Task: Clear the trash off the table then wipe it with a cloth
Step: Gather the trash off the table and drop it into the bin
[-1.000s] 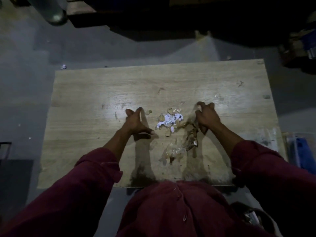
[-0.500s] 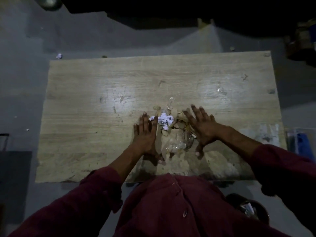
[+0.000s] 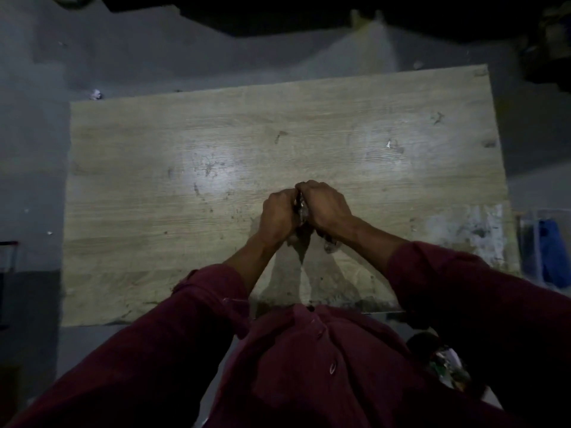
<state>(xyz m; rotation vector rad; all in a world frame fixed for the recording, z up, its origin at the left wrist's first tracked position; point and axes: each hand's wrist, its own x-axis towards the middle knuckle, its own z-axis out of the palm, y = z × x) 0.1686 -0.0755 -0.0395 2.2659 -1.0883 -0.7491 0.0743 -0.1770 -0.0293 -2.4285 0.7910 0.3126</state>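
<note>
Dim room, grey concrete floor (image 3: 37,149), dark clutter along the top edge. Wood-grain table (image 3: 154,242) fills the middle, long axis running left-right, near edge against the person's torso. Tabletop scuffed, with glare patches mid-left and upper right, and white smearing on the right end (image 3: 475,230).

Left hand (image 3: 278,216) and right hand (image 3: 324,208) are pressed together over the table centre, knuckles up, fingers curled inward. Both are cupped shut around the trash pile (image 3: 301,211); only a thin dark strip shows in the seam between the hands, plus crinkled clear bits sticking out below, near the wrists (image 3: 330,247). The bundle's visible part runs roughly near-far along the seam. Can't tell if it is lifted or resting on the tabletop; hand shadows fall toward the near edge.

One small white scrap (image 3: 388,144) lies alone on the table, upper right, well apart from the hands. A crumpled white paper bit (image 3: 95,94) sits on the floor just past the table's far left corner. Maroon sleeves (image 3: 200,291) on both arms, pushed up the forearms. Blue object (image 3: 553,254) on the floor beside the table's right end, blurred. Something multicoloured and dark (image 3: 448,366) at lower right, by the person's hip; can't identify it.
</note>
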